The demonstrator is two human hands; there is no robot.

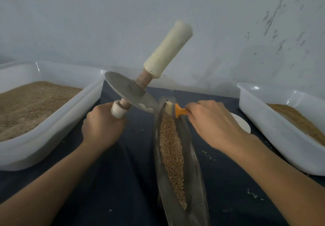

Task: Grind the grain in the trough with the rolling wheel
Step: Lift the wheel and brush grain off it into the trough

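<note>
Pale, scuffed wall backs a dark tabletop (123,173) where two white tubs (52,137) of grain flank the work. From the head view, the left hand (102,125) has its fingers clamped on one grip of the rolling wheel (130,92), lifted clear and tilted over the far tip of the trough (191,173), probably so clinging meal falls back in. The right hand (212,122) has its fingers closed on an orange brush (175,110), bristles at the wheel's edge. Grain (173,155) lies along the trough's channel.
</note>
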